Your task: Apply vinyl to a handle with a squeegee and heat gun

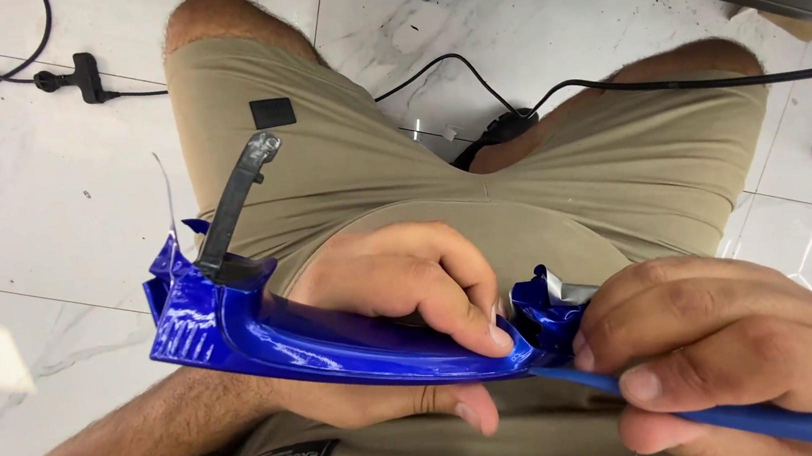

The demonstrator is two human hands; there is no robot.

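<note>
Head view: hands on blue handle, perhaps.

Blue tool tip hidden behind blue handle part; shaft cut by bottom-right edge.

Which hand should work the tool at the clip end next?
Probably right: the right hand already grips the blue-handled tool there. The left hand only holds the glossy blue curved plastic handle.

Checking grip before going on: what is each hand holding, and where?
Left hand grips the glossy blue curved plastic handle mid-length; right hand pinches a blue tool shaft at its tip.
</note>
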